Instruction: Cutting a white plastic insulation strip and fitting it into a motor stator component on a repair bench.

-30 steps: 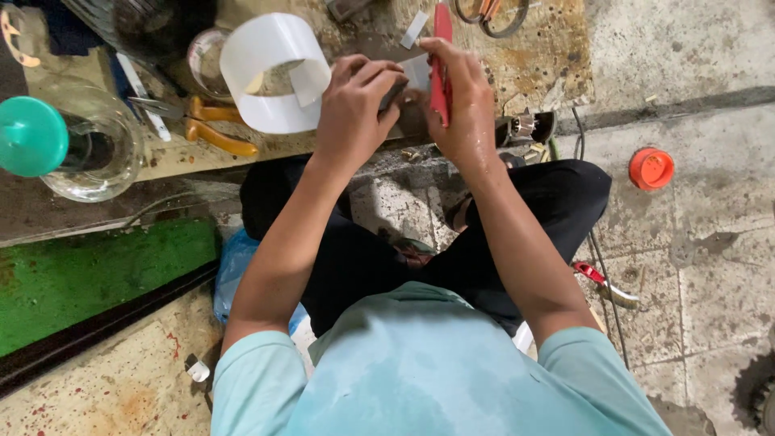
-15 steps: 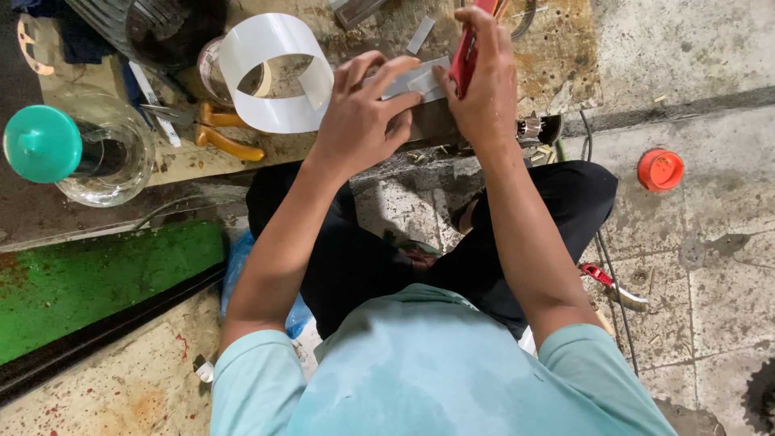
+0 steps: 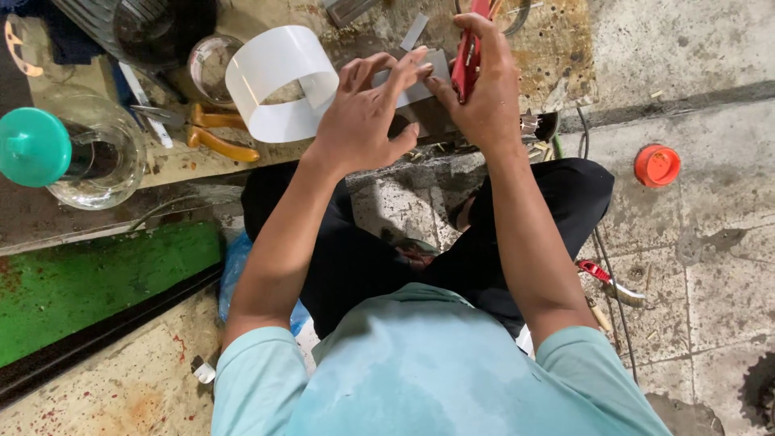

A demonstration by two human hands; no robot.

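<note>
A curled white strip (image 3: 278,89) lies on the far workbench (image 3: 557,56), with a glass jar (image 3: 97,157) at left. My left hand (image 3: 363,121) presses spread fingers on a small metal piece (image 3: 420,77). My right hand (image 3: 484,97) is closed around red-handled snips (image 3: 467,56) just beside it.

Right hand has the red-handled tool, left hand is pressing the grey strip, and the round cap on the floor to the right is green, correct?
Not quite: the head view shows the round cap on the floor is orange-red, not green. The rest holds: the right hand grips the red-handled tool, and the left hand presses the grey strip.
</note>
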